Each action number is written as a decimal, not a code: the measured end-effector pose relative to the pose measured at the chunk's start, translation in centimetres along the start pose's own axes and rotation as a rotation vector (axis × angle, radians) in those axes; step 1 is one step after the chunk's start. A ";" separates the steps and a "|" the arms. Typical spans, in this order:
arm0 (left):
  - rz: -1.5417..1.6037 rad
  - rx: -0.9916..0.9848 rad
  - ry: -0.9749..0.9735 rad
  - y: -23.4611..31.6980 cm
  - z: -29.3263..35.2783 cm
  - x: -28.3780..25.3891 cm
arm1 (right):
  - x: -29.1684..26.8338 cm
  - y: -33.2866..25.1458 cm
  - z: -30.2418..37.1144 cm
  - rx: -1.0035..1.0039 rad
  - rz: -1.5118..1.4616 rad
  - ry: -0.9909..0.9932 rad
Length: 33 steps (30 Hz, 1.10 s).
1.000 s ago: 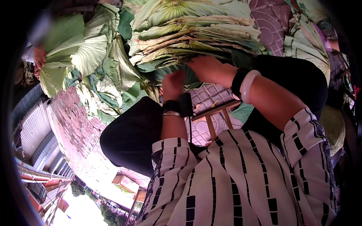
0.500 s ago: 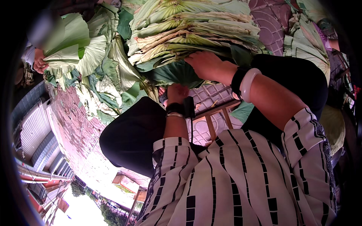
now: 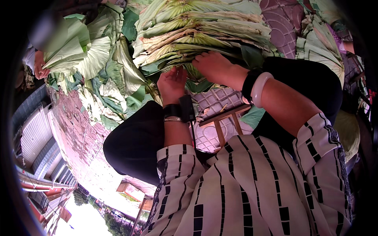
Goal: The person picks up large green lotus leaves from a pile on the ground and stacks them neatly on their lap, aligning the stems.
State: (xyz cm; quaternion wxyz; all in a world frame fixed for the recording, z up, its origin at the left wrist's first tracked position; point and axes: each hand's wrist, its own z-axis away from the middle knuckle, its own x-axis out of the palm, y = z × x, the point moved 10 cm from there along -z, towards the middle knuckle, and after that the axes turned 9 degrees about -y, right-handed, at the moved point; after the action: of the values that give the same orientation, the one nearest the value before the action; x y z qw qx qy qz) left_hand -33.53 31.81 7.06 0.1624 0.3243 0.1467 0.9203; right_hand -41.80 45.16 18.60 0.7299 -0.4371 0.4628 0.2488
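Large lotus leaves [image 3: 197, 27], folded and layered in a broad pile, lie in front of my knees. They are pale green with browned, wrinkled edges. My left hand [image 3: 172, 84] is at the pile's near edge, palm turned up and fingers curled against the leaf edges. Just to its right, my right hand [image 3: 214, 67] reaches over from the side, its fingers bent and closed on the near leaves. A darker green leaf [image 3: 202, 85] shows below and between both hands. The fingertips of both hands are partly hidden among the leaves.
More loose leaves [image 3: 114, 74] are heaped at left, where another person's hand [image 3: 40, 65] holds a fanned bundle [image 3: 75, 47]. Further leaves [image 3: 321, 45] lie at right near another person's arm [image 3: 348, 47]. A wooden frame [image 3: 224, 115] stands between my knees over patterned paving [image 3: 220, 98].
My left hand has moved up and to the left, from below the dark leaf to the pile's near edge. That dark leaf is now mostly tucked under. My right hand has barely shifted.
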 end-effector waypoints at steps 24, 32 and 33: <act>-1.817 0.156 -0.448 -5.4 -5.4 -9.0 | 2.3 -0.3 -0.8 0.081 -0.230 -0.235; -0.200 -0.123 0.047 -5.5 -2.5 -7.0 | 2.8 1.0 0.1 0.049 -0.181 -0.022; -0.187 -0.133 -0.014 -5.0 -2.9 -6.5 | 2.5 0.7 -0.1 0.036 -0.179 -0.004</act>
State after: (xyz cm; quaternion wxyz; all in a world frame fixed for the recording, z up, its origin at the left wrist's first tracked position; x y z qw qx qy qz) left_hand -29.58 33.32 -0.52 0.2697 0.3042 0.1138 0.9065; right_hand -41.26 45.27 16.12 0.7581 -0.4629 0.4247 0.1750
